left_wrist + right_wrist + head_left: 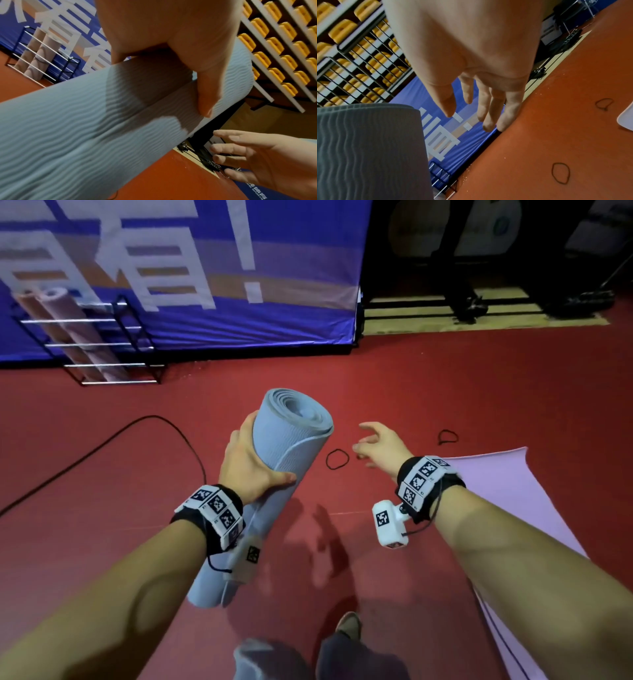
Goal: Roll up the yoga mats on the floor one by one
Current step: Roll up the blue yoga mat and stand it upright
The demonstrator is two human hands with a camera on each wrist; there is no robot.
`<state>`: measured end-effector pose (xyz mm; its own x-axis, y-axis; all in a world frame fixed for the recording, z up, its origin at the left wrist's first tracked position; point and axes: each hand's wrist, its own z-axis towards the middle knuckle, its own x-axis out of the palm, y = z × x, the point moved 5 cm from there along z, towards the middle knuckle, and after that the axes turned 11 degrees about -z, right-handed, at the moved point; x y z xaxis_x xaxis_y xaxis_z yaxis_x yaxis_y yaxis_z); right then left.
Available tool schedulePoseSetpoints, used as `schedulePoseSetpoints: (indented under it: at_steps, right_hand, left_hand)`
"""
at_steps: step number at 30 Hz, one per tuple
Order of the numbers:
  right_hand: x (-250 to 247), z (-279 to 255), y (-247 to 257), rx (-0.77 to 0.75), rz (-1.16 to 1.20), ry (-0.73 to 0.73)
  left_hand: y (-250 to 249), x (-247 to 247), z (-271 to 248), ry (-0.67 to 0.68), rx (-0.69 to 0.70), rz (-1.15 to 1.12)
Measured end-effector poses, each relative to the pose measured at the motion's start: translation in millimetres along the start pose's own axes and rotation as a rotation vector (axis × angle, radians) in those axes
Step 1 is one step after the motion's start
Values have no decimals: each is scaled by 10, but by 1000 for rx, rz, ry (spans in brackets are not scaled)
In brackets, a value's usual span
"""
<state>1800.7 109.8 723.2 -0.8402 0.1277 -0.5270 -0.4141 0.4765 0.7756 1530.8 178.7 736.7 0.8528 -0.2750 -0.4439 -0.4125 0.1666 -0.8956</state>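
My left hand [253,463] grips a rolled light-blue yoga mat [281,474], held off the red floor and tilted, its spiral end up and away from me. In the left wrist view my thumb presses on the blue mat [85,128] near its outer seam. My right hand [376,446] hovers to the right of the roll with fingers spread, holding nothing; in the right wrist view its fingers [488,108] hang straight. A black elastic loop [337,459] lies on the floor just left of that hand. A flat lilac mat [507,508] lies at the right.
A second black loop [448,437] lies farther right. A black wire rack [92,344] with rolled pinkish mats stands at the back left against a blue banner [205,285]. A black cable [102,446] curves across the floor at left. My feet [349,625] show at the bottom.
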Motion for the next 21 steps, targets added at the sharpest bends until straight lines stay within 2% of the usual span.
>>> schedulePoseSetpoints:
  at_steps: [4,9,15,21]
  right_hand:
    - [-40,821,-104,70,5,35]
    - [7,1923,-395,172,21,58]
    - [271,3517,-1003,287,30,13]
    - [895,4656,-2125,392,23,-1]
  left_hand:
    - [218,253,731,37,-69,76]
    - [732,668,1668,111,-193,144]
    - [1833,1404,2905,217,-336,215]
    - [3069,2405,3509,342,-361,282]
